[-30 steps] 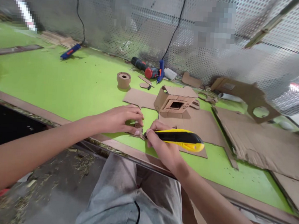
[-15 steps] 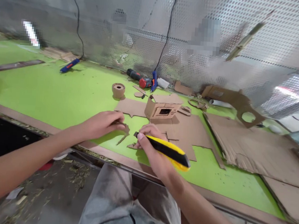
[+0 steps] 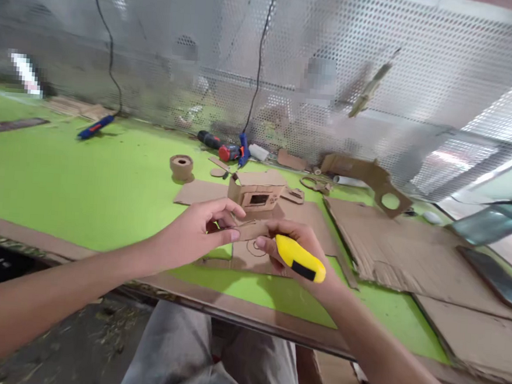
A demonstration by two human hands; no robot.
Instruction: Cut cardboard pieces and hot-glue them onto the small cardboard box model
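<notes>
Cardboard strip (image 3: 253,231) pinched by half-curled left hand (image 3: 212,227) and closed right hand (image 3: 289,247), yellow cutter (image 3: 300,259) partly hidden in right.

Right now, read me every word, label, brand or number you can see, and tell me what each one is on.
No text can be read.
Blue glue gun on the left: red patch, too blurred to read.
Black-and-red power tool: any markings are too small to read.
Yellow cutter: no lettering to make out.
</notes>
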